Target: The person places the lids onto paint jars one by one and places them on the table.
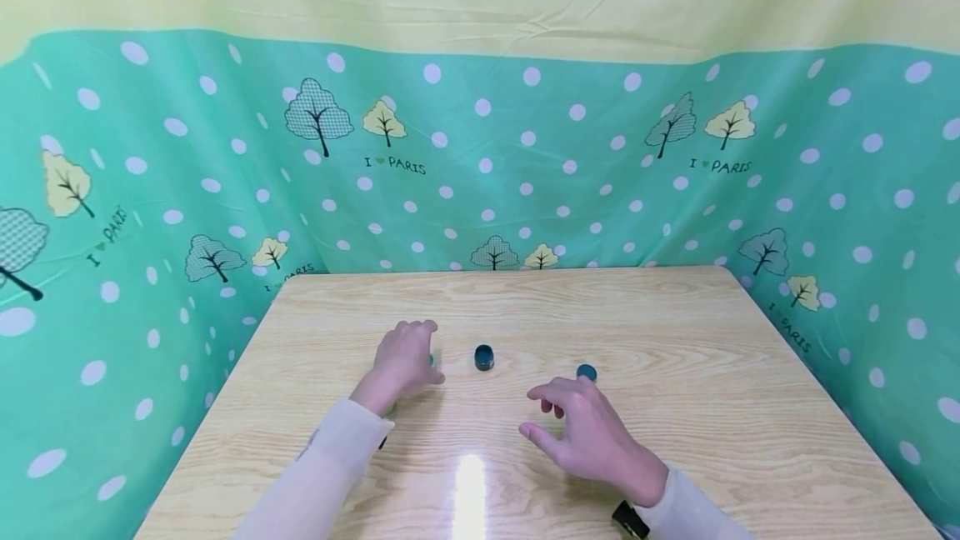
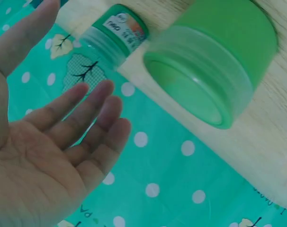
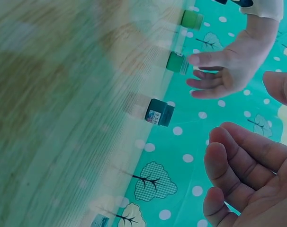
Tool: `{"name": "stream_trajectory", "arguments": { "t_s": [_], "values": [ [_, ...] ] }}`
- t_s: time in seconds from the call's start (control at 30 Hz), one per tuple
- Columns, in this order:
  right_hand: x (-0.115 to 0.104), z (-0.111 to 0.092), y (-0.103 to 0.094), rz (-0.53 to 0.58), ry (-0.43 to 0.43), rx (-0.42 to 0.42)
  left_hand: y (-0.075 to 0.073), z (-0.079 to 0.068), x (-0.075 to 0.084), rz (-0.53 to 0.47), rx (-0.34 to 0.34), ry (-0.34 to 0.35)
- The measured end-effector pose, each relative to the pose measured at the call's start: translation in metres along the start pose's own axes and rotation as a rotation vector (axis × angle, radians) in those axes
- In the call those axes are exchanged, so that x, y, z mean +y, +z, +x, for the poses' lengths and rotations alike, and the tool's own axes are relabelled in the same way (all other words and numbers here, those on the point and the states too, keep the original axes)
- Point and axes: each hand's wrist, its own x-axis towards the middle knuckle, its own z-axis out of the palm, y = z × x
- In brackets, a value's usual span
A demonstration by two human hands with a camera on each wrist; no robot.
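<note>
My left hand [image 1: 401,361], fingers spread and holding nothing, hovers over the table's left half beside a green jar [image 2: 117,35] with a white label. In the left wrist view, a bigger-looking light green jar [image 2: 214,56] with a translucent rim stands close to that hand. A dark teal jar [image 1: 483,357] stands on the table between the hands. My right hand [image 1: 588,436], fingers loosely bent and gripping nothing, is just in front of another dark teal jar [image 1: 587,372], which it partly hides. The left hand and forearm mostly cover the green jars in the head view.
The jars stand apart in a rough row on a light wood-grain table [image 1: 675,315]. A green and yellow patterned curtain [image 1: 525,123] hangs behind the table and along both sides. A bright glare lies near the front middle.
</note>
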Motion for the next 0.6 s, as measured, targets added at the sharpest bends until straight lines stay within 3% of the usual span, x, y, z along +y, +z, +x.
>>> {"name": "stream_trajectory", "arguments": {
  "t_s": [0.3,0.6],
  "values": [
    [0.002,0.001,-0.002,-0.002,0.016,0.004,0.002,-0.008,0.017,-0.159,0.14,0.016],
    [0.006,0.001,-0.005,-0.024,0.014,0.063,0.017,-0.017,0.038,-0.288,0.185,0.025]
  ]
}}
